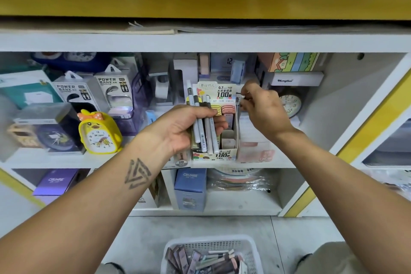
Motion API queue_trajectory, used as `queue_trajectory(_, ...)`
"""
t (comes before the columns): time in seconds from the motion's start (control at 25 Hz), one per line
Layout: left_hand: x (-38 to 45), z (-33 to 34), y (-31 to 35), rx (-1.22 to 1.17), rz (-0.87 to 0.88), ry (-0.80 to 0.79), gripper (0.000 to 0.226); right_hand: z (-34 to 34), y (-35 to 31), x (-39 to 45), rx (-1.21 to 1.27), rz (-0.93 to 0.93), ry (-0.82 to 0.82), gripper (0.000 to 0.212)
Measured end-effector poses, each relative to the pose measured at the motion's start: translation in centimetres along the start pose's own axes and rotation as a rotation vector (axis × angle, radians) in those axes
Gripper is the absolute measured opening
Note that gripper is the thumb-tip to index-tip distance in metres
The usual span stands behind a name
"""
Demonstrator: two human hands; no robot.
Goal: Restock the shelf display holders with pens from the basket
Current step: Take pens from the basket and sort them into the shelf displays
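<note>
The left hand [189,127] grips a fan of slim, smooth grey-and-white pens [203,122]. Just right of it, the right hand [262,110] pinches one small pen over a clear plastic holder [255,151] beside the printed cardboard display box [222,155]. Far below, the white perforated plastic basket [211,244] holds plenty, so much restocking likely remains.

Basket [249,249]: white perforated plastic. Pens [203,127]: smooth matt grey and white barrels. Display holder [224,93]: printed glossy cardboard. Shelf [200,42]: smooth white board. Duck clock [99,133]: yellow rubbery casing.
</note>
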State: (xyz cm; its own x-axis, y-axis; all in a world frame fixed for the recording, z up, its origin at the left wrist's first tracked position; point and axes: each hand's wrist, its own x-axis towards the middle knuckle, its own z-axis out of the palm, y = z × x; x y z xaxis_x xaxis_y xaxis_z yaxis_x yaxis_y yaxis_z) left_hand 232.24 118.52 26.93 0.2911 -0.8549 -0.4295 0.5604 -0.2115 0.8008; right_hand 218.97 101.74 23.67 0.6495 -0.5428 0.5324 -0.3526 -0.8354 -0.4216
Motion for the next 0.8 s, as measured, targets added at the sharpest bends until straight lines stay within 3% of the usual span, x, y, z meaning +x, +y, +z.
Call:
queue_trajectory(0.2,0.2,-0.1,-0.1,0.004,-0.011,0.000,0.008,0.0,0.3,-0.1,-0.145,0.014,-0.171,0.049)
queue_trajectory(0.28,0.2,-0.1,-0.1,0.004,-0.013,-0.004,0.008,-0.6,0.0,-0.8,-0.079,0.075,-0.234,0.043)
queue_trajectory(0.36,0.2,0.0,-0.1,0.007,-0.013,-0.006,0.008,-1.4,-0.6,-1.7,-0.061,0.143,-0.311,0.017)
queue_trajectory(0.52,0.2,0.4,-0.5,0.017,-0.018,0.011,0.008,-2.5,-2.1,-3.7,-0.141,0.225,-0.656,0.043)
queue_trajectory(0.8,-0.3,1.6,-2.0,0.031,-0.064,-0.042,0.010,-4.0,-2.9,-6.1,-0.135,0.160,-0.733,0.027)
